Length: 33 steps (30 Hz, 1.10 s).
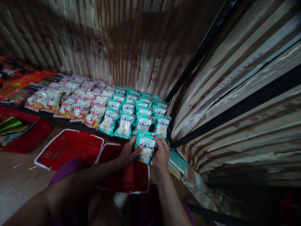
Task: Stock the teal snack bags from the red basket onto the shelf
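Between my two hands is a teal and white snack bag [146, 148] with dark lettering, held upright in front of the shelf's front row. My left hand [130, 152] grips its left side, the thumb lying across the front. At the upper right edge, my right hand [161, 151] is closed on the same bag. Just behind it stand rows of matching teal bags [124, 124] on a low shelf. White and orange snack bags with red lettering [81, 107] fill the shelf to their left.
Below my arms sits a red basket [141, 175] with a white rim, and another red basket [70, 146] lies to its left. A third basket [39, 131] at far left holds green packets. Striped curtain [131, 47] and dark poles [235, 105] close off the back and right.
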Each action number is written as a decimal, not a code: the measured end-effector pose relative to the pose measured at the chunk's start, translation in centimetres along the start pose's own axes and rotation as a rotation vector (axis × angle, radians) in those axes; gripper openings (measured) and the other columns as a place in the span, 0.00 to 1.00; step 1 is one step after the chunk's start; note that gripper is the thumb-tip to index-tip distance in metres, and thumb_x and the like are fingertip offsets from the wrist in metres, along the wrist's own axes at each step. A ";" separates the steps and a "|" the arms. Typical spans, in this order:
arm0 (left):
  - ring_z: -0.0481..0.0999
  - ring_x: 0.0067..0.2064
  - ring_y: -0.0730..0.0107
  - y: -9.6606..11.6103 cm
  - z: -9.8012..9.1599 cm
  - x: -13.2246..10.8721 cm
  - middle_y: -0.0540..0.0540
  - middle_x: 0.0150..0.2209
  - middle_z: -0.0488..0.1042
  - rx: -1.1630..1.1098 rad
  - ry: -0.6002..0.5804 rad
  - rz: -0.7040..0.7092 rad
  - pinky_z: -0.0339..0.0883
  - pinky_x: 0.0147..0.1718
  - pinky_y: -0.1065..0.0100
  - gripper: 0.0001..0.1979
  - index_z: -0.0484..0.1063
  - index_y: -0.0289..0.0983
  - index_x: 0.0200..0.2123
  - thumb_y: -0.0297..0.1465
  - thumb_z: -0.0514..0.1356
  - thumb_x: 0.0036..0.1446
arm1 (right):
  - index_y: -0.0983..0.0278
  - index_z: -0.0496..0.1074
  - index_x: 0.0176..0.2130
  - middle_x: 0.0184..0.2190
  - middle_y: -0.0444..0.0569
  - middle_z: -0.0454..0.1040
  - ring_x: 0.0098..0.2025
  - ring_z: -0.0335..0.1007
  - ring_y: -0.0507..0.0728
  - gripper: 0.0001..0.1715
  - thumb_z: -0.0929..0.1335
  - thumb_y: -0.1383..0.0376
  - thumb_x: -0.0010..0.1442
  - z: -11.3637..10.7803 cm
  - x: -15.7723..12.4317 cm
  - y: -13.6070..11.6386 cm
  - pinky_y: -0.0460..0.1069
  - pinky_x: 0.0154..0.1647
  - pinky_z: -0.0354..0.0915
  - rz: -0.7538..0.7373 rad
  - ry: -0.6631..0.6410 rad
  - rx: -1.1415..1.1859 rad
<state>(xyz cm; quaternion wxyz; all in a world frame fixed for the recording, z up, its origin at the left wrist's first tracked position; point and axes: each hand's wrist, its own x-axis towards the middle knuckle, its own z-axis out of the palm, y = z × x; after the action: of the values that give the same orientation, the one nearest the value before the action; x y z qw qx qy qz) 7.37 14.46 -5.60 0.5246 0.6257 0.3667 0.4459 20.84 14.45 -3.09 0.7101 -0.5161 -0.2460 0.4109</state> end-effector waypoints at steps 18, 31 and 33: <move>0.70 0.50 0.58 0.1 0.2 0.0 0.42 0.48 0.71 -0.332 -0.169 -0.117 0.65 0.48 0.59 0.26 0.61 0.34 0.53 0.42 0.57 0.54 | 0.64 0.71 0.25 0.20 0.38 0.70 0.22 0.63 0.48 0.15 0.74 0.57 0.41 -0.2 0.2 0.1 0.45 0.26 0.62 0.016 0.044 0.038; 0.71 0.44 0.60 -0.1 0.1 0.1 0.44 0.40 0.73 -0.248 -0.080 -0.143 0.67 0.42 0.63 0.25 0.65 0.32 0.48 0.45 0.55 0.55 | 0.64 0.72 0.28 0.22 0.39 0.69 0.25 0.64 0.48 0.18 0.71 0.51 0.46 -0.6 0.3 0.2 0.44 0.30 0.62 -0.052 -0.056 -0.039; 0.72 0.43 0.61 -0.2 0.0 0.2 0.44 0.39 0.73 -0.245 -0.066 -0.153 0.67 0.41 0.63 0.25 0.64 0.32 0.48 0.45 0.55 0.55 | 0.64 0.74 0.31 0.24 0.42 0.72 0.28 0.67 0.50 0.20 0.69 0.50 0.48 -0.8 0.2 0.2 0.46 0.32 0.64 -0.086 -0.077 -0.128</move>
<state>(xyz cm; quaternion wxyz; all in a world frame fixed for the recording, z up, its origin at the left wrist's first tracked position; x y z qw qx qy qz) 7.47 14.72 -5.76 0.6410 0.5417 0.3387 0.4254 21.46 14.21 -3.52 0.6827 -0.5331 -0.3210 0.3830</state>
